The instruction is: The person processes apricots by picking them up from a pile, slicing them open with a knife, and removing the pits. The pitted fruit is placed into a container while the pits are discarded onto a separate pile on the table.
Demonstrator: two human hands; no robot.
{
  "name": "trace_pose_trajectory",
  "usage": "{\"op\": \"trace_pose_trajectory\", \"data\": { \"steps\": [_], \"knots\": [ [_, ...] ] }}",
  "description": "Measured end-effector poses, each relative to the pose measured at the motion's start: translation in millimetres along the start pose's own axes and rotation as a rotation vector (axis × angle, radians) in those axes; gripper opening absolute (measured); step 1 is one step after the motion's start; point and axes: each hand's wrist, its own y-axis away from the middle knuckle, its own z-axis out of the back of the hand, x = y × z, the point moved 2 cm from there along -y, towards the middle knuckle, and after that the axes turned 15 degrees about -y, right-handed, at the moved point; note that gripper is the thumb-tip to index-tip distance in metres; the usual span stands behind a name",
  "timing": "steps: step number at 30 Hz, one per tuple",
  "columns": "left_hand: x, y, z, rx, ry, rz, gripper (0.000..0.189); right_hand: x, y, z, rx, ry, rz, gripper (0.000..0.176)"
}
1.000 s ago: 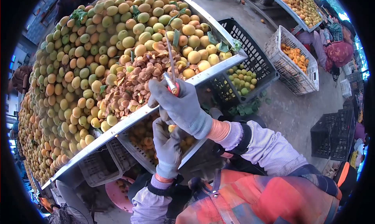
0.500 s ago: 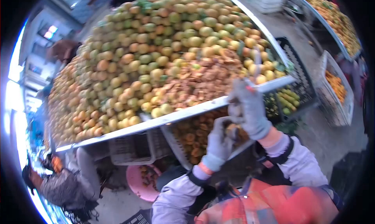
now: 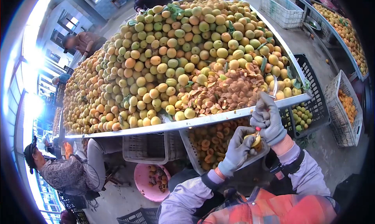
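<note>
Left hand (image 3: 237, 150): curled around apricot (image 3: 256, 141)
Right hand (image 3: 268, 120): fisted on knife (image 3: 275, 88), blade apparently pointing up
Beneath: crate (image 3: 188, 150) of halved fruit

I can read no text, brand, number or sign here. The white crate (image 3: 145, 147), the black crate (image 3: 321, 101) and the metal edge of the tabletop (image 3: 195, 122) show no writing that I can make out.
</note>
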Motion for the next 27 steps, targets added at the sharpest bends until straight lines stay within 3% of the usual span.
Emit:
{"op": "trace_pose_trajectory", "data": {
  "steps": [3,5,8,10,18,27],
  "knots": [
    [-0.9,1.4,-2.5,-0.103,-0.094,-0.022,0.026,-8.4,6.7,-16.9,-0.050,0.113,0.151,0.037],
    [-3.5,1.7,-2.7,-0.188,-0.197,-0.051,0.030,-12.0,6.2,-23.8,-0.004,0.122,0.149,0.037],
    [-12.4,1.9,-2.6,-0.306,0.035,0.102,0.033,-23.1,-0.2,-24.8,0.037,0.100,0.144,0.036],
    [-22.1,6.7,1.3,-0.340,0.160,0.366,0.040,-27.6,-0.4,-30.8,0.032,0.117,0.146,0.037],
    [-29.7,6.0,14.7,-0.253,0.418,0.380,0.039,-37.9,-23.6,-22.8,0.042,0.022,0.070,0.037],
    [-31.1,0.6,18.0,-0.190,0.617,0.218,0.037,-41.1,-34.3,-26.5,0.098,-0.171,-0.025,0.035]
  ]
}}
